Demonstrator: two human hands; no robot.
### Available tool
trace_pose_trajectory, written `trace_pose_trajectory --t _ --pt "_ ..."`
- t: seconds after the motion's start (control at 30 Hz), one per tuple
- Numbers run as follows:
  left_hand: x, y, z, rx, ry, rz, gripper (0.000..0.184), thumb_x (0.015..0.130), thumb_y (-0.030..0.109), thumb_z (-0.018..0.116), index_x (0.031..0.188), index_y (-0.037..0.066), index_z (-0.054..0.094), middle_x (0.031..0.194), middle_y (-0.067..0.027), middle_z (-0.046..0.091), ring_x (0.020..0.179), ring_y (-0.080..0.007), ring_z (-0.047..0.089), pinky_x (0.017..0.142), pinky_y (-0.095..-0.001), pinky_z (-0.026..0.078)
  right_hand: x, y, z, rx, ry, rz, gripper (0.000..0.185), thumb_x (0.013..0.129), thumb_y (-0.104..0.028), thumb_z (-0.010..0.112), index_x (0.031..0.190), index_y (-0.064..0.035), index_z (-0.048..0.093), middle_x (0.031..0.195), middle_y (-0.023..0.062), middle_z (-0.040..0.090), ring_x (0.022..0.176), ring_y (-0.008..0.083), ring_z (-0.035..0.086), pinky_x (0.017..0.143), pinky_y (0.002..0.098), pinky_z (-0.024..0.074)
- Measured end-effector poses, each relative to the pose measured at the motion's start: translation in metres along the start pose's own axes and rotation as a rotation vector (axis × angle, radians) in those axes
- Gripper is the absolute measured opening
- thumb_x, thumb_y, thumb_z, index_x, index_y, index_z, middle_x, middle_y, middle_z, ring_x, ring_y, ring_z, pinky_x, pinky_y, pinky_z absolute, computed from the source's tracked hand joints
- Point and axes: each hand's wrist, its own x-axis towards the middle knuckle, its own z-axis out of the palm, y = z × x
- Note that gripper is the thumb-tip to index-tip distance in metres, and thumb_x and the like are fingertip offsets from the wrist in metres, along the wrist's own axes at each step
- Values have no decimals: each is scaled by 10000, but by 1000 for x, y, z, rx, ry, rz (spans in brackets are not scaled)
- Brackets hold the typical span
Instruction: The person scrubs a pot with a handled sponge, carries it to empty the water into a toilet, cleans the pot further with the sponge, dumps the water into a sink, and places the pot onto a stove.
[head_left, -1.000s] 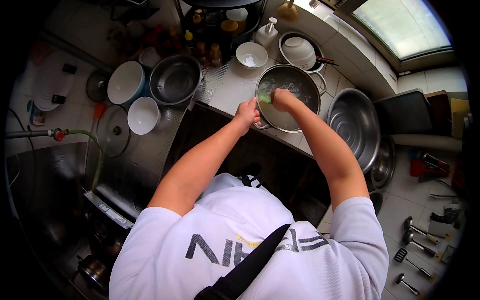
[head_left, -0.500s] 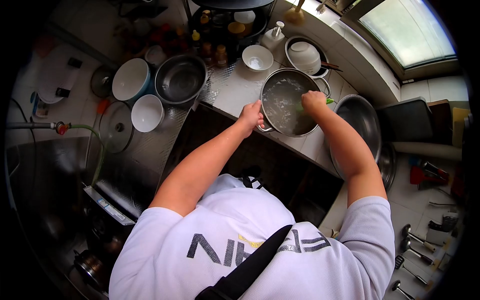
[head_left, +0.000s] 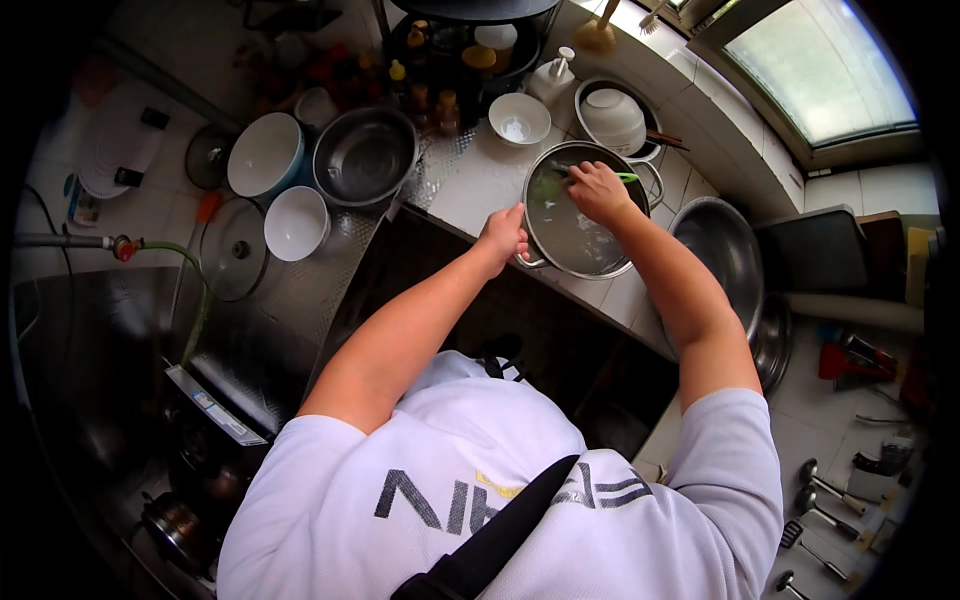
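On the tiled counter stands a two-handled metal pot [head_left: 575, 268] with cloudy water in it. My left hand [head_left: 504, 240] is closed on its near-left rim, thumb along the edge, just by the side handle [head_left: 533, 263]. Above the pot, my right hand [head_left: 598, 192] has its fingers wrapped round what looks like a green brush [head_left: 627, 177]. A blurred green part of it shows inside the pot at the far left wall; the hand hides its middle.
Behind the pot are a white bowl [head_left: 520, 119], a pump bottle [head_left: 551, 76] and a basin with an upturned bowl [head_left: 612, 120]. A large metal basin [head_left: 716, 255] leans close on the right. To the left sit a dark metal basin [head_left: 365, 155] and white bowls [head_left: 296, 224].
My right hand has moved with the green brush from the pot's right side toward its far left wall. My left hand keeps its hold on the rim.
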Motion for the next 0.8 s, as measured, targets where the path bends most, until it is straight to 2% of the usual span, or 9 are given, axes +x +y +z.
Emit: trace_pose_trajectory --t 0.07,0.2,0.27,0.37,0.4,0.57,0.7,0.73,0.8 --pt "6 -5 -6 -9 2 -7 345 1001 385 392 944 53 469 681 -26 444 441 -112 403 468 -322 481 -3 6 6 -3 -23 114 140 762 -206 575 706 -125 675 865 37 600 839 217 596 689 344 459" --pt "9 -7 -6 7 2 -2 353 1000 384 392 958 42 473 684 -30 444 442 -107 402 468 -319 483 -25 16 17 -22 -199 354 169 788 -197 568 754 -103 704 841 77 642 780 261 658 634 382 528" --pt "7 -6 -6 4 5 7 364 1000 386 393 963 34 476 681 -30 443 443 -106 403 469 -320 486 -39 14 12 64 -326 482 182 801 -186 561 791 -93 717 880 98 670 820 279 674 672 388 542" --pt "-2 -1 -1 19 8 20 337 1011 386 361 813 123 432 567 50 349 413 -76 341 485 -294 454 -45 1 -9 189 -554 589 201 807 -164 555 853 -72 728 960 136 690 891 305 681 732 401 550" --pt "-2 -2 -1 9 8 16 335 1011 383 361 824 116 438 567 45 359 410 -78 339 478 -297 451 -47 -5 -16 230 -638 612 211 806 -156 553 875 -64 730 991 150 694 916 314 680 752 407 550" --pt "-1 -5 2 12 44 67 334 1010 378 364 842 103 452 567 32 384 407 -84 344 468 -300 446 -41 -23 -29 405 -863 150 215 758 -91 561 883 -5 712 990 207 674 935 332 666 788 437 535" --pt "3 -10 -3 14 21 78 365 1004 387 374 913 53 489 601 -1 420 420 -102 391 460 -313 468 -1 -37 -33 674 -1149 336 219 789 -59 508 884 39 678 857 178 691 674 264 685 552 397 520" --pt "6 -10 -3 15 13 81 389 1000 392 380 946 29 507 620 -17 439 426 -111 413 456 -319 479 5 -36 -20 865 -1151 388 193 818 -52 501 858 43 663 733 139 658 529 206 612 448 352 464" --pt "8 -12 -6 12 10 66 393 1000 396 378 945 28 506 621 -18 441 424 -112 413 456 -319 481 11 -37 -18 1209 -982 681 190 840 -47 496 882 46 656 702 121 641 505 187 579 436 341 451"
